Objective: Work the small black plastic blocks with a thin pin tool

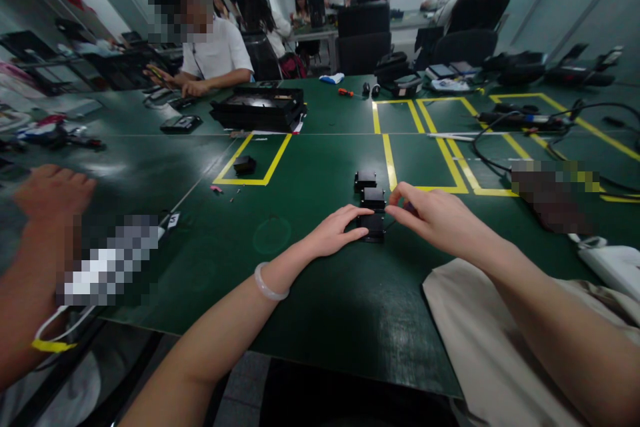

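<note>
Beige cloth point(465, 313), near right. Green bench point(320, 313): three black boxes point(373, 197), centre, in a near-far row. Left grip point(333, 231): part-open, fingers and thumb touching nearest box point(376, 229). Right grip point(423, 210): nearly closed, right of boxes; contents unclear.

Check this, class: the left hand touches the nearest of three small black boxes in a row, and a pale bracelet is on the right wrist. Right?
Wrong wrist: the head view shows the pale bracelet on the left. The left hand does touch the nearest box of the three.
</note>
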